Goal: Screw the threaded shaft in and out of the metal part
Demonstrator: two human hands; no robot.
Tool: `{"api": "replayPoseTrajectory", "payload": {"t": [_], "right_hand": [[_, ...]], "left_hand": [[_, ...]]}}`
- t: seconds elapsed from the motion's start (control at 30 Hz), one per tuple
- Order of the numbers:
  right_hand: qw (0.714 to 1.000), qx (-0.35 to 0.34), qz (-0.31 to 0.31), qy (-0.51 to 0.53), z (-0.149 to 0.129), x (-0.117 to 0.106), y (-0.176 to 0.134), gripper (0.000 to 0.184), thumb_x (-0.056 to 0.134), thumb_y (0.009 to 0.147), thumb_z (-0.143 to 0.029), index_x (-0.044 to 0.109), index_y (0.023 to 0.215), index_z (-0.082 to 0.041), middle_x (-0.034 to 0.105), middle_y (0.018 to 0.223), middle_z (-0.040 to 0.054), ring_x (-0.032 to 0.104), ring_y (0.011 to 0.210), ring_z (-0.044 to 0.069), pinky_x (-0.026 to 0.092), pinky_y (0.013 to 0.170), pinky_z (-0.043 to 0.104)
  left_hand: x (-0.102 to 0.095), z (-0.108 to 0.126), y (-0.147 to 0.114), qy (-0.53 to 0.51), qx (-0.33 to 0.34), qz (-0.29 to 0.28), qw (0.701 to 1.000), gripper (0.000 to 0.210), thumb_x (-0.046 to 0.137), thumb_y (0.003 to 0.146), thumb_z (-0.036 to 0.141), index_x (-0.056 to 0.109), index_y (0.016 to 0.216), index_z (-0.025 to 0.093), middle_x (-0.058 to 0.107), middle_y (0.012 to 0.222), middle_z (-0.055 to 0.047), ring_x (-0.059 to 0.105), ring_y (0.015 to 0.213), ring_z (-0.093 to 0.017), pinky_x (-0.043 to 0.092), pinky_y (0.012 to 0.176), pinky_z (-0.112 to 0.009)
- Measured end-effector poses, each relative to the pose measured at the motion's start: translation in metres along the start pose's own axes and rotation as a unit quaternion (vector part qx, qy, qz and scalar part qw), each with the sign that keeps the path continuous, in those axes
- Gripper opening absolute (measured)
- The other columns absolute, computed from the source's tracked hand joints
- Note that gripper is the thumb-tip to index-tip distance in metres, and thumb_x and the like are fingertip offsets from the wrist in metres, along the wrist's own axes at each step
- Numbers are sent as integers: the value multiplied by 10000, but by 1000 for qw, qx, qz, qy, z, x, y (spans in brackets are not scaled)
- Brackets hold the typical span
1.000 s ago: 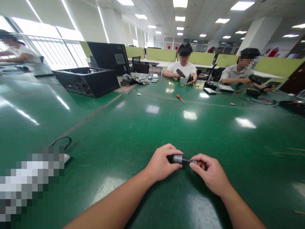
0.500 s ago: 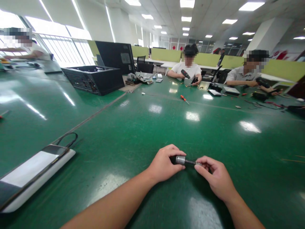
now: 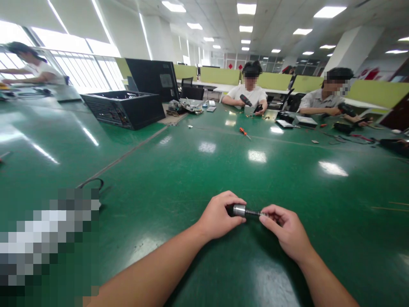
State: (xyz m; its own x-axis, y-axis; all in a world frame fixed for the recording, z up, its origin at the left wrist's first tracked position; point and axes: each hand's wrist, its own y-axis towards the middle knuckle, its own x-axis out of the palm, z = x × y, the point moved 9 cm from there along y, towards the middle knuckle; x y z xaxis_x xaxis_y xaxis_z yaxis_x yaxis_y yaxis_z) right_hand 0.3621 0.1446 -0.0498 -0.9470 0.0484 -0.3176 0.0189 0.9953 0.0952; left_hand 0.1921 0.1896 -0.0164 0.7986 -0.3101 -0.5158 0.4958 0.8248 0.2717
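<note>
My left hand is closed around a short silver and black metal cylinder, with the thumb below and the fingers above. From the cylinder's right end a thin dark shaft runs out sideways. My right hand pinches the shaft's far tip between thumb and fingertips, and its other fingers are curled. Exactly what sits at that tip is hidden by the fingers. Both hands are just over the green tabletop, and the part lies roughly level between them.
An orange screwdriver lies farther back. A black computer case with loose parts stands back left. Two co-workers hold power drills across the table; another person sits far left. Pixelation covers an object at near left.
The whole view has shifted slightly, so the scene sits a little farther left. Both hands keep their grip on the cylinder and shaft, with little visible movement.
</note>
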Motion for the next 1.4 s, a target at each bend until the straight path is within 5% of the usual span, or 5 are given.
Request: {"api": "replayPoseTrajectory", "payload": {"t": [0.43, 0.7, 1.13, 1.3, 1.4], "right_hand": [[926, 66, 150, 340, 26, -27, 7, 311, 649, 842, -479, 616, 742, -186, 558, 709, 24, 486, 607, 149, 392, 527, 276], [946, 37, 84, 310, 17, -16, 13, 411, 618, 849, -522, 529, 620, -193, 488, 605, 2, 447, 554, 146, 376, 516, 280], [957, 13, 25, 290, 10, -7, 13, 344, 698, 785, -462, 643, 663, -145, 600, 657, 27, 486, 569, 129, 394, 571, 266], [947, 30, -39, 317, -1, 4, 4, 358, 721, 740, -496, 695, 740, -139, 622, 675, 52, 525, 584, 147, 414, 537, 266], [922, 46, -212, 321, -14, 34, -14, 368, 783, 672, -498, 721, 722, -138, 616, 625, 42, 519, 532, 134, 384, 473, 240]], "left_hand": [[-4, -8, -1, -20, -64, 19, 998, 259, 729, 774, 257, 595, 985, 188, 673, 860, 2, 621, 776, -162, 461, 710, -271], [-25, -4, -8, -41, -66, 72, 994, 209, 665, 828, 267, 572, 998, 188, 695, 1086, -65, 659, 965, -187, 507, 871, -330], [-162, -25, -189, 258, -219, 135, 931, 444, 676, 760, 556, 708, 1069, 239, 746, 1060, -49, 694, 994, -293, 538, 947, -419], [-180, 32, -200, 348, -88, 281, 890, 558, 722, 738, 528, 612, 1222, 272, 673, 1146, -65, 632, 1066, -306, 463, 1039, -516], [-139, 81, -177, 319, 49, 265, 909, 399, 737, 796, 329, 637, 1182, 333, 664, 1055, -42, 648, 962, -240, 538, 916, -416]]}}
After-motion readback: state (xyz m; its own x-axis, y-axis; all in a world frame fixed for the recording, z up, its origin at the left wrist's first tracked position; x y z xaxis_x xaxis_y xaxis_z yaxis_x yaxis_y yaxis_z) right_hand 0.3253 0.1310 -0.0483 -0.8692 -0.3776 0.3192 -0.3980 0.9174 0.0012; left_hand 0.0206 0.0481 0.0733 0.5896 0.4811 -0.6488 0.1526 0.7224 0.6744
